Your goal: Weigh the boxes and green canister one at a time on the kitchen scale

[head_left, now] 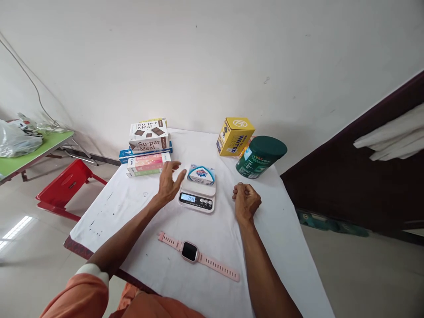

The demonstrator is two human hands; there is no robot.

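Observation:
A small white kitchen scale sits mid-table with a lit display. A blue and white soap pack lies on its platform. My left hand hovers just left of the scale, fingers spread, holding nothing and close to the soap pack. My right hand rests on the cloth to the right of the scale, curled into a fist with nothing visible in it. A pink smartwatch lies flat on the cloth nearer to me, between my forearms.
A stack of boxes stands at the back left of the white-clothed table. A yellow box and a tilted green canister are at the back right. A red stool and a green table stand to the left.

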